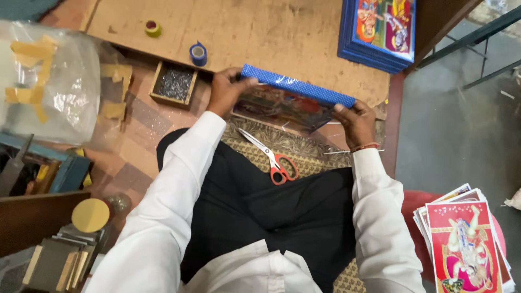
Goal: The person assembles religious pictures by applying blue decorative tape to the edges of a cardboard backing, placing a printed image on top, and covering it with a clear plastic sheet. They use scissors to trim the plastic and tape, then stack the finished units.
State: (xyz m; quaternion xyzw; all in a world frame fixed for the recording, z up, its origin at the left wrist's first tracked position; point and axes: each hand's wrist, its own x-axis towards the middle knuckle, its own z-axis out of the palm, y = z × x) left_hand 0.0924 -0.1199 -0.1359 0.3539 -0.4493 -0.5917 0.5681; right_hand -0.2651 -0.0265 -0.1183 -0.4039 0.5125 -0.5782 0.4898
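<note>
At the centre of the frame I grip the blue-edged framed picture [296, 97] at both ends, left hand [225, 92] and right hand [355, 122] clenched on its corners. I judge steady, even pressure keeps the blue dotted tape straight; scissors [274, 157] lie just below.

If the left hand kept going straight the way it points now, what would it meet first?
Probably the blue tape roll on the board, just past the left hand gripping the blue-edged frame; depth is uncertain.
</note>
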